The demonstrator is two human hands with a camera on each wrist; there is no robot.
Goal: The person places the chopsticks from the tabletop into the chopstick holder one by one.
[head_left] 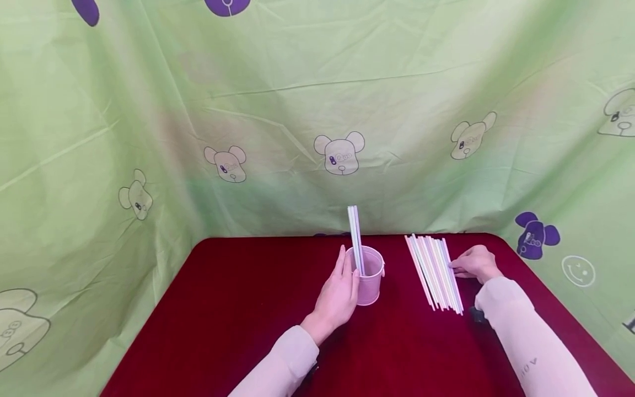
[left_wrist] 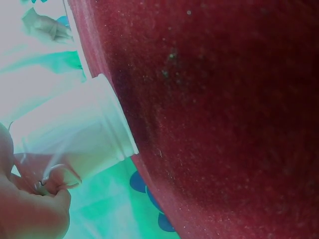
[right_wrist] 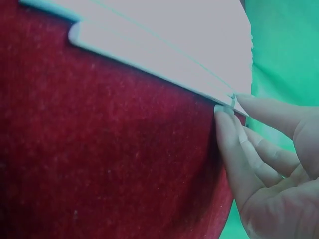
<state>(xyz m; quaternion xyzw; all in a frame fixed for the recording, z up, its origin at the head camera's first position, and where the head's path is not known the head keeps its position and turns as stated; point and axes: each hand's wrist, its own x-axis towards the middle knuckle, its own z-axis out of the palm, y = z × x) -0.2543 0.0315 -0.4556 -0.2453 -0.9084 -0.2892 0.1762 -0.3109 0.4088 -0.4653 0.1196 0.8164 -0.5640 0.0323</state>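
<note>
Here, left hand (head_left: 337,291), fingers upward, round one pink pail (head_left: 369,288), lower centre; right hand (head_left: 475,262) in pinch on one straw (head_left: 455,285), lower right.

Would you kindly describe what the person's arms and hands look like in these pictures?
The left sleeve and right sleeve are long and pale, ending in cuffs. A small dark marking, too small to read, shows on the right sleeve. The left hand and right hand wear no gloves. A dark object shows beside the right sleeve.
</note>
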